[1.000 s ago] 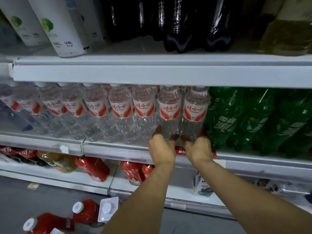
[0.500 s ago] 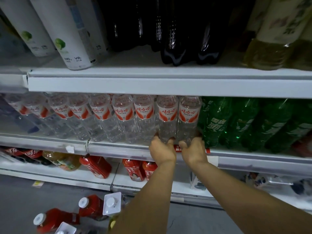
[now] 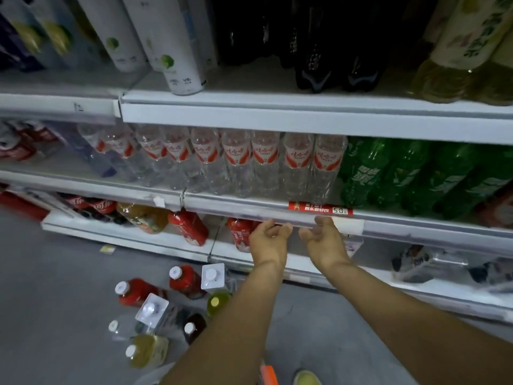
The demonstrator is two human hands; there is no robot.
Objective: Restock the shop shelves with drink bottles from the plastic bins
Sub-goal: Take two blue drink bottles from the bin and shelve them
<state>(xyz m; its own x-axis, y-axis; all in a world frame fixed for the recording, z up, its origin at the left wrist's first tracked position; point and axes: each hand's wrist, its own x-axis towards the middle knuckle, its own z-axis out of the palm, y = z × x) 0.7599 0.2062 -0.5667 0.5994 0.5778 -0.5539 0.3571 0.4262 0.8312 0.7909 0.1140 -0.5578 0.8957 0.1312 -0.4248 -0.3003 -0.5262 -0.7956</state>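
A row of clear water bottles with red-and-white labels stands along the middle shelf. The two rightmost water bottles sit next to green soda bottles. My left hand and my right hand hang side by side just below the shelf's front rail, fingers loosely curled, holding nothing. Neither hand touches a bottle. On the floor at lower left stand several loose bottles, red, yellow and clear.
The top shelf carries white cans, dark cola bottles and yellow tea bottles. The bottom shelf holds red and amber bottles lying tilted. A red price tag is clipped to the rail. An orange edge shows at the bottom.
Both hands let go of the two rightmost water bottles and drew back below the shelf rail. The view swung down and left, showing more of the floor bottles.
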